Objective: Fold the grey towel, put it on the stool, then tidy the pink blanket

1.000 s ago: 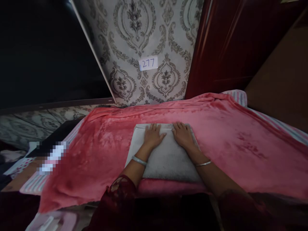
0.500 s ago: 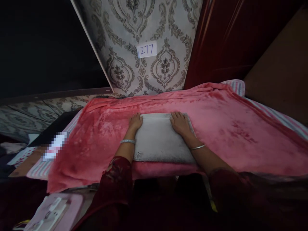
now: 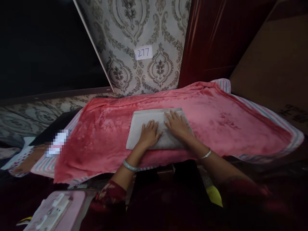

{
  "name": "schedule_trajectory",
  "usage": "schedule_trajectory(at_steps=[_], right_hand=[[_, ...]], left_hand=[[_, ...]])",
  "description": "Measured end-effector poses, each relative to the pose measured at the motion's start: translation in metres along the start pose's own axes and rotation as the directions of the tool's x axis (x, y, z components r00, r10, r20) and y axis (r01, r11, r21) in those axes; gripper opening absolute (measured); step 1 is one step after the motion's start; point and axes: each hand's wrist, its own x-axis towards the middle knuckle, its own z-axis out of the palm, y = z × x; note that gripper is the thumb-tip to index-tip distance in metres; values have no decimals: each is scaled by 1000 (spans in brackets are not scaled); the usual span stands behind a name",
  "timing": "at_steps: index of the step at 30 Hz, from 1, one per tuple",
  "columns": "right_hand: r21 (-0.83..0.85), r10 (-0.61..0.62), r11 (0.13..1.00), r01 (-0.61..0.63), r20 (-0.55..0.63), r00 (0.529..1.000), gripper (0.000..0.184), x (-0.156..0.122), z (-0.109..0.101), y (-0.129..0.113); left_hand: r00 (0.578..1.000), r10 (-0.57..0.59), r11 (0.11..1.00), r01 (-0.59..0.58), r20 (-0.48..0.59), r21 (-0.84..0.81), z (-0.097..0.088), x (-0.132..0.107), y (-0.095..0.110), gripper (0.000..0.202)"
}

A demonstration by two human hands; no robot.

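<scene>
The left hand [image 3: 149,134] and right hand [image 3: 178,126] lie flat on a grey cloth [image 3: 165,138] atop a pink blanket [image 3: 101,134]

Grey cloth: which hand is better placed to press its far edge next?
Probably the right hand: its fingers lie near the far edge of the grey cloth; the left hand lies farther back.

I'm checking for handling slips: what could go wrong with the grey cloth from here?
The grey cloth could crease or shift if the left hand and right hand, both lying on it, push unevenly. The pink blanket beneath looks soft and might bunch up. The bracelet on the left wrist could perhaps snag fabric.
</scene>
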Motion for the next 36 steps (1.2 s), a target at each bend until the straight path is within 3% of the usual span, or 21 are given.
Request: schedule_trajectory(at_steps=[4, 9, 15, 19, 23, 27, 31, 34, 36], right_hand=[[-33, 13, 999, -10, 109, 994, 54, -38, 8, -9], [-32, 26, 999, -22, 116, 993, 55, -40, 8, -11], [4, 28, 1000, -28, 146, 989, 55, -39, 1, -12], [41, 32, 998, -38, 129, 991, 54, -40, 2, -12], [72, 38, 996, -47, 123, 992, 54, -40, 4, -13], [121, 25, 992, -45, 160, 987, 55, -35, 5, -8], [225, -2, 973, -45, 204, 979, 59, -14, -1, 15], [228, 97, 966, -119, 105, 990, 56, 12, -10, 33], [172, 165, 970, -173, 63, 984, 55, 30, -14, 38]], left_hand=[[1000, -24, 999, 23, 12, 35, 11, -12, 10, 64], [997, -40, 998, 38, 58, 44, -1, -13, 2, 67], [965, -258, 965, 256, 35, 46, -6, -28, -50, 66], [973, -233, 970, 233, 9, -77, 5, -34, -86, 63], [974, -222, 964, 213, -43, -156, 16, -33, -102, 61], [975, -208, 965, 192, -74, -176, 20, -33, -109, 59], [967, -243, 963, 232, -72, -138, 9, -33, -111, 57], [958, -261, 965, 255, -116, -70, -12, -16, -96, 52], [978, -181, 983, 179, -108, -29, -28, 8, -75, 52]])
